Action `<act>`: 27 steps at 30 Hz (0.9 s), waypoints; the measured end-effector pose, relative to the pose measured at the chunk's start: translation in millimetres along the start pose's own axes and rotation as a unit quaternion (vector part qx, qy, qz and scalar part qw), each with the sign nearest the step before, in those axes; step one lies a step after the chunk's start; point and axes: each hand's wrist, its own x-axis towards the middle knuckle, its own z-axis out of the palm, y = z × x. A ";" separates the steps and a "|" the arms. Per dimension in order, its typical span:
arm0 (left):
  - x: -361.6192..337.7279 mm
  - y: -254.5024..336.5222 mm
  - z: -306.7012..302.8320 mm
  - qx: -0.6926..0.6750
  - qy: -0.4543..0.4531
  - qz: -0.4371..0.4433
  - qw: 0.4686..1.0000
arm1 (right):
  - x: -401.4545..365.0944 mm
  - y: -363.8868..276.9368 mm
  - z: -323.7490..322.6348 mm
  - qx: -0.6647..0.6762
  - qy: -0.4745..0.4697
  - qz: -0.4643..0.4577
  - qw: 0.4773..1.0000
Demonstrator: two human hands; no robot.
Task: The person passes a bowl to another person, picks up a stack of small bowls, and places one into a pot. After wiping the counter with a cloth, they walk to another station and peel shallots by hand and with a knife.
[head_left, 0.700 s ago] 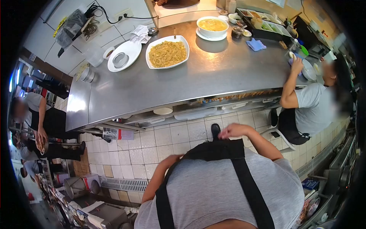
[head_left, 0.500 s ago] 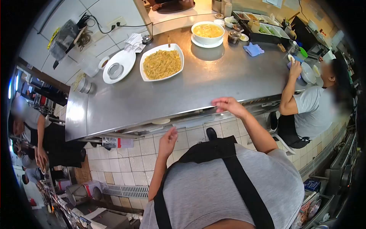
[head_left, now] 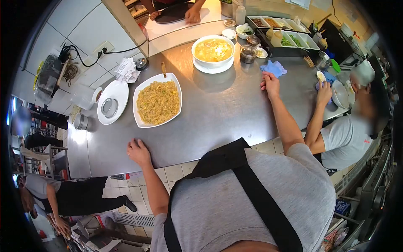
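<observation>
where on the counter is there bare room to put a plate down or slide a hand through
Widest: mid-counter, bordered by the square dish, soup bowl and right hand. Smaller: front left, between metal tins and left hand. Crowded: behind the blue cloth, and around the oval plate.

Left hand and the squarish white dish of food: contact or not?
Apart. The head view shows it: the left hand is on the near side of the squarish white dish, with bare steel counter visible between fingertips and rim.
</observation>
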 end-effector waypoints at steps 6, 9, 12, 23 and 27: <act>33.3 -5.0 15.2 0.065 -0.029 -0.057 0.996 | 35.4 -8.3 15.4 -0.026 -0.045 -0.006 0.999; 38.1 -6.2 20.0 0.068 -0.036 -0.069 0.995 | 35.2 -2.3 19.8 -0.063 -0.036 -0.021 0.997; 35.1 -12.4 23.4 0.067 -0.034 -0.080 0.994 | 28.4 -4.3 22.5 -0.083 -0.028 -0.044 0.995; 38.1 -16.6 26.7 0.149 -0.072 -0.160 0.973 | 30.5 -1.6 24.3 -0.093 -0.041 -0.063 0.993; 39.3 -14.9 25.4 0.149 -0.084 -0.164 0.972 | 32.6 1.2 24.0 -0.099 -0.042 -0.063 0.992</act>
